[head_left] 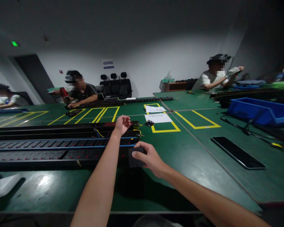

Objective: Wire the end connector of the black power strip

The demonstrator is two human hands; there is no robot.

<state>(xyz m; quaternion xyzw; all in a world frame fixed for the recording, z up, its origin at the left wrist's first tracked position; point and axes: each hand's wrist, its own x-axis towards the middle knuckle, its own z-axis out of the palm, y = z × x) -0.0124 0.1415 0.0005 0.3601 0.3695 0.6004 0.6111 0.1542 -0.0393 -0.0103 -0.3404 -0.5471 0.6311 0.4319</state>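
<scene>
Long black power strips [49, 148] lie side by side across the green table [180, 157], their ends showing blue, yellow and black wires. My right hand [150, 156] is closed on a black end cap [135, 159] at the near strip's right end. Farther back, my left hand [122, 124] reaches over the strips with its fingers curled together near the wiring; what it pinches, if anything, I cannot make out.
A black flat panel [238, 152] lies to the right, a blue bin [260, 110] behind it. White papers [158, 117] sit in yellow-taped boxes. A white sheet [2, 186] lies at the near left. Three other people work at the far tables.
</scene>
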